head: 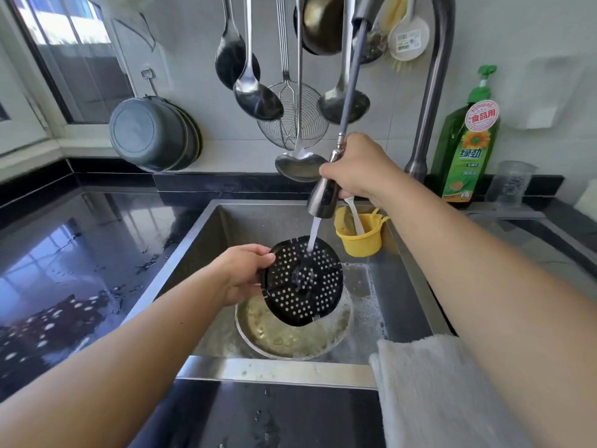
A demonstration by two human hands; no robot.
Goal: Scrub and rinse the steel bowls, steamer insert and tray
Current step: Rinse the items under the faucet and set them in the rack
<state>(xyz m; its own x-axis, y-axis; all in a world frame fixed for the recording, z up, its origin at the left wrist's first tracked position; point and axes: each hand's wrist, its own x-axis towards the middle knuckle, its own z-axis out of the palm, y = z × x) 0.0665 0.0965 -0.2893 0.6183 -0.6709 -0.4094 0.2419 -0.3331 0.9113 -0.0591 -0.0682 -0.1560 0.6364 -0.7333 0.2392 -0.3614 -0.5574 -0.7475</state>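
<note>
Dark glossy counter [80, 253] is seen around a steel sink [200, 240], wet on the left side, with a white towel [429, 383] draped over the sink's front right edge. Open room is left in the basin along its left wall and at the back left; the right side is taken up by a yellow cup [358, 240] at the back wall, and the middle by a steel bowl [290, 334] on the sink floor. Cloudy, yellowish soapy water is held in the bowl. A white-handled tool is stood in the yellow cup.

A black steamer insert [303, 282], a round perforated disc, is held above the bowl, tilted steeply with its face turned up and toward the right; its lower edge hangs over the bowl's water. Its left rim is gripped by the left hand [245, 273], thumb on top. The pulled-out faucet head [323, 195] is grasped by the right hand [361, 166] and aimed downward, and its stream lands on the insert's upper part.

Ladles, a wire skimmer [290, 124] and pans are hung on the wall behind. A green soap bottle [468, 150] is stood at the back right, beside the faucet base.
</note>
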